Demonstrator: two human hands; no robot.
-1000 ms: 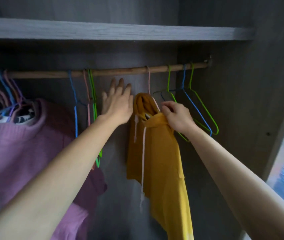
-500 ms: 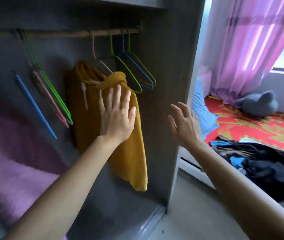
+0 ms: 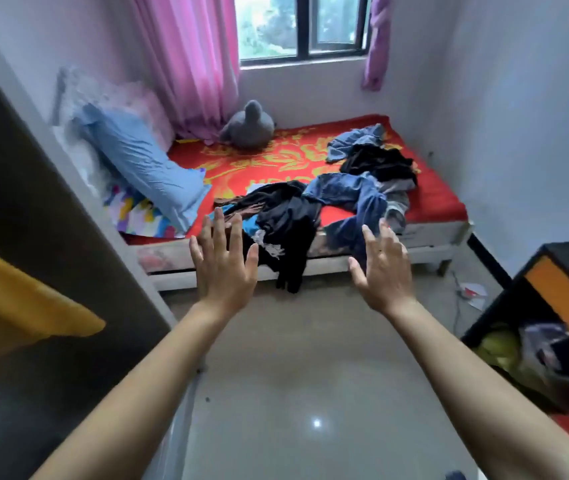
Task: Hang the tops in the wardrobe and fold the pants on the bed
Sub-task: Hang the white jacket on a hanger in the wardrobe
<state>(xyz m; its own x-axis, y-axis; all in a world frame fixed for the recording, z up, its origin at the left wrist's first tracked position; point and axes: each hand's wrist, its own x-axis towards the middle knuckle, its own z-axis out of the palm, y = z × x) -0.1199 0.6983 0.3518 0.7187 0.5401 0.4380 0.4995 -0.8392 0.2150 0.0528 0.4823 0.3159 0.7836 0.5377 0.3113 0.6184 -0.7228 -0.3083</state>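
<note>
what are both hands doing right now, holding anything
Left hand: open, fingers spread, holding nothing.
Right hand: open, fingers spread, holding nothing.

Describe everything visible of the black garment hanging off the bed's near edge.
The black garment is crumpled, soft dark cloth with a whitish print near its lower left. It lies on the red-covered bed, its lower part hanging over the near edge toward the floor. Blue jeans lie against its right side. Neither the left hand nor the right hand holds it.
</note>
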